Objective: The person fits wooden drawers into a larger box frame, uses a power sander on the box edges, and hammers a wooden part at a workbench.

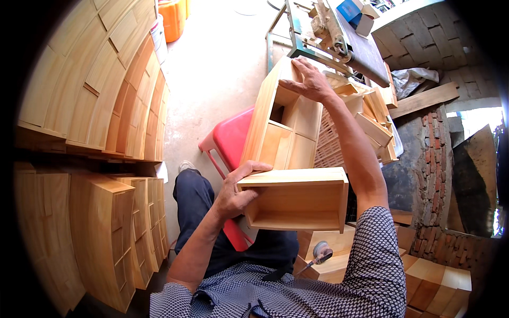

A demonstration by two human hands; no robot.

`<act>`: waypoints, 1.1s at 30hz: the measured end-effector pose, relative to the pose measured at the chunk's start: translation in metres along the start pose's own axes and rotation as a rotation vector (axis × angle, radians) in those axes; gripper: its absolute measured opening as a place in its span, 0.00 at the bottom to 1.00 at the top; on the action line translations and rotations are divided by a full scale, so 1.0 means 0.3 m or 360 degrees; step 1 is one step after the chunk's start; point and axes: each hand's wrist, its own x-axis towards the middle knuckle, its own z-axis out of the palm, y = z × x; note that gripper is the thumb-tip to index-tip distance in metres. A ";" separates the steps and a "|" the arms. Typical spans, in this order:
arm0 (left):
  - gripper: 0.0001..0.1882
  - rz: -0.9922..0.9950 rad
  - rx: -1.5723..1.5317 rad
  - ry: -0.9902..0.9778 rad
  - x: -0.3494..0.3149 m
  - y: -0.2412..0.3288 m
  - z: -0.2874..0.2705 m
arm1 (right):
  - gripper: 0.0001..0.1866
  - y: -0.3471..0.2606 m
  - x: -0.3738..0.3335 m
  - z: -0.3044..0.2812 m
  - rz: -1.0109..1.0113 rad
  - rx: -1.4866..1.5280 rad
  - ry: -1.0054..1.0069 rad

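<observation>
A pale wooden cabinet [304, 151] with open compartments lies tilted across a red plastic stool [231, 139] in front of me. My right hand [309, 80] grips its far end, fingers over the edge and thumb spread onto the panel. At the near end, my left hand [236, 192] clasps the upper left corner, with the thumb at the open box-shaped compartment [297, 206] facing me. Whether this near box is a separate piece, I cannot tell. A hand tool with a round disc [321, 250] rests on wooden boxes below, near my right elbow.
Stacked wooden cabinets [101, 222] fill the left side. A plastic basket [330, 142] and wood offcuts [371, 124] lie to the right. Beyond stands a machine with a wide belt and roller [366, 50]. An orange container [172, 20] is at the far left, a brick wall [433, 159] at right.
</observation>
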 end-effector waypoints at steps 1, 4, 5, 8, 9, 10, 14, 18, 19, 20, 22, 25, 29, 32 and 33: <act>0.23 -0.0003 0.0002 0.0003 0.000 -0.001 -0.001 | 0.60 0.004 -0.007 -0.001 -0.0035 -0.0089 0.0008; 0.23 -0.0014 -0.0005 0.0005 0.001 -0.002 -0.002 | 0.59 0.008 -0.008 -0.001 -0.0096 -0.0207 0.0028; 0.23 -0.0023 -0.0017 0.0003 0.000 -0.003 -0.001 | 0.58 0.012 -0.009 0.001 -0.0117 -0.0238 0.0040; 0.23 -0.0033 -0.0027 -0.0001 -0.001 -0.001 -0.001 | 0.57 0.024 0.002 0.003 -0.0201 -0.0347 0.0048; 0.23 -0.0033 -0.0023 -0.0004 -0.001 0.000 -0.002 | 0.57 0.031 0.003 0.000 -0.0201 -0.0347 0.0047; 0.23 -0.0034 -0.0024 -0.0004 0.000 0.001 -0.001 | 0.57 0.039 0.001 -0.004 -0.0237 -0.0430 0.0029; 0.23 -0.0055 -0.0025 -0.0009 -0.003 0.013 0.002 | 0.55 0.044 0.007 -0.006 -0.0344 -0.0482 0.0020; 0.22 -0.0045 0.0002 -0.0016 0.000 0.007 -0.002 | 0.48 0.055 0.005 -0.006 -0.0318 -0.0328 0.0027; 0.22 -0.0044 0.0002 -0.0018 0.000 0.008 -0.001 | 0.43 0.070 0.001 -0.006 -0.0326 -0.0208 0.0106; 0.22 -0.0039 -0.0001 -0.0017 -0.001 0.009 0.001 | 0.37 0.075 -0.002 -0.004 -0.0335 -0.0086 0.0183; 0.23 -0.0036 -0.0003 -0.0020 -0.001 0.013 0.003 | 0.33 0.085 -0.017 0.009 -0.0337 -0.0117 0.0264; 0.23 -0.0085 -0.0039 -0.0047 0.001 0.015 0.002 | 0.33 0.064 -0.046 0.025 -0.0272 -0.0154 0.0292; 0.24 -0.0027 0.0060 -0.0020 0.004 0.006 0.005 | 0.36 0.048 -0.091 0.076 -0.0139 0.0109 0.0461; 0.25 0.0013 0.0123 0.0026 0.008 0.013 0.017 | 0.34 0.052 -0.131 0.117 -0.0007 0.0053 0.0574; 0.24 0.0013 0.0127 0.0045 0.010 0.015 0.021 | 0.33 0.049 -0.144 0.123 0.0063 -0.0011 0.0587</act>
